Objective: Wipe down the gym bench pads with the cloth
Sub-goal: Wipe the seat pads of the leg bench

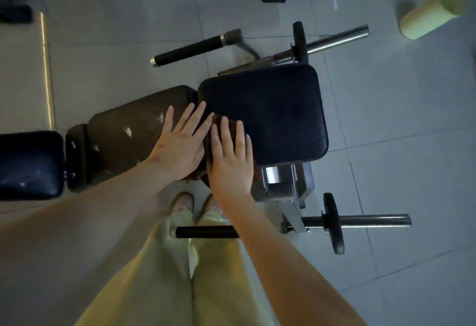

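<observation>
Both forearms reach down and forward, left hand (180, 142) flat, fingers splayed, on brown pad (134, 130) end, right hand (229, 160) flat, fingers straight, pressing dark red cloth (208, 148) on black pad (270, 112) near corner.

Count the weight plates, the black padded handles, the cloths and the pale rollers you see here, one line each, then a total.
Weight plates: 2
Black padded handles: 2
Cloth: 1, mostly covered by the right hand
Pale roller: 1, lying on the floor
Total: 6
</observation>
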`<state>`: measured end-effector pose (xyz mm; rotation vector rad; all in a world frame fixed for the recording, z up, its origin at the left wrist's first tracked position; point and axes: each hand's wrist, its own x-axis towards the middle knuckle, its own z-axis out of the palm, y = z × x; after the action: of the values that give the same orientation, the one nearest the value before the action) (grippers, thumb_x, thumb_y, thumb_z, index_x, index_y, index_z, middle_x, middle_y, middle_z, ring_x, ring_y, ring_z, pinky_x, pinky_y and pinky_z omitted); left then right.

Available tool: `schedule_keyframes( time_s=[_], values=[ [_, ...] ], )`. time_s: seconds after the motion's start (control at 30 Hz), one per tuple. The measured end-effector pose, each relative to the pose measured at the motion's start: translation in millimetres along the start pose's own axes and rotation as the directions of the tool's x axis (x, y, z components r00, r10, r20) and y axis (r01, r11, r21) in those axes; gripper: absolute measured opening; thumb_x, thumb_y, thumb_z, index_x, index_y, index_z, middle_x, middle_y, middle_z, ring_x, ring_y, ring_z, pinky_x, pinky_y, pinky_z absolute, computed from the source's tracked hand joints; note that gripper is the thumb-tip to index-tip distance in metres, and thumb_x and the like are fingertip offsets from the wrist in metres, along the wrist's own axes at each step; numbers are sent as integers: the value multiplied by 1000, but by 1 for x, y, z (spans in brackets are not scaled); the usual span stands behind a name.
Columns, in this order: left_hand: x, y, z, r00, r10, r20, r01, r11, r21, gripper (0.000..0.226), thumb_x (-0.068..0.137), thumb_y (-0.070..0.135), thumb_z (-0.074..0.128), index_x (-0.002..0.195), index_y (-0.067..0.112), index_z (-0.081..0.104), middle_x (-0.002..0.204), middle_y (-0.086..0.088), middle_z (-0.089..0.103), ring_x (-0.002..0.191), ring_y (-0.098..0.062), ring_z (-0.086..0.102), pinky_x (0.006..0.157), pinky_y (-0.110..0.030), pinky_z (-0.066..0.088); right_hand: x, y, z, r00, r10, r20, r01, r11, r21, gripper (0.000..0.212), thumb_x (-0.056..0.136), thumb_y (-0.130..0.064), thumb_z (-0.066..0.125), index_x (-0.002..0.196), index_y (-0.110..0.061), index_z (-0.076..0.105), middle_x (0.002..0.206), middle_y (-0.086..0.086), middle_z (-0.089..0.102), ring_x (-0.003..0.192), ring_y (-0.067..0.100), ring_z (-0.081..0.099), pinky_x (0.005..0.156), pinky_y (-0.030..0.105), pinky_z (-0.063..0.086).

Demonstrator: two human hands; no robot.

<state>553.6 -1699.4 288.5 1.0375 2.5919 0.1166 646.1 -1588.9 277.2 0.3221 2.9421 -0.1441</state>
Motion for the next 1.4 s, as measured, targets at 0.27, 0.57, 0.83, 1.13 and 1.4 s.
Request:
schedule_keyframes(
  time_s=[0.27,0.57,0.83,1.13,1.4],
  values=[
    [44,77,-26,983,167,80,-176,976,126,75,101,48,31,156,12,-6,162,-20,-15,150,-34,-10,121,-55,1,1,128,-49,976,204,-77,-199,978,66,64,92,-33,39,154,-16,31,163,9,19,151,34,8,120,51,4],
    [118,142,-29,982,188,-2,-185,969,165,84,95,54,18,151,2,-17,159,-24,-22,148,-36,-17,121,-55,2,1,161,-55,901,433,-33,-295,666,686,63,97,-14,52,155,-19,28,163,-1,21,151,19,13,124,40,12],
    [124,130,-6,954,248,-169,-224,963,147,84,91,56,27,154,2,11,163,-21,7,151,-32,5,121,-53,11,49,203,-56,982,188,35,-127,508,852,61,99,-19,49,155,-17,26,159,0,32,145,8,30,120,30,26],
    [127,123,-7,925,324,-196,-304,944,127,85,96,60,9,153,-3,18,162,-21,10,151,-32,7,121,-53,12,109,212,-65,987,141,79,-118,297,948,51,104,-20,45,152,-21,32,156,3,39,142,14,36,120,40,26],
    [128,116,-5,896,375,-236,-345,925,161,85,92,55,28,151,-5,19,160,-25,13,151,-35,8,120,-53,13,10,214,-48,980,163,111,-151,261,953,59,100,-14,50,154,-22,28,158,-12,32,141,-4,30,117,16,24]
  ],
)
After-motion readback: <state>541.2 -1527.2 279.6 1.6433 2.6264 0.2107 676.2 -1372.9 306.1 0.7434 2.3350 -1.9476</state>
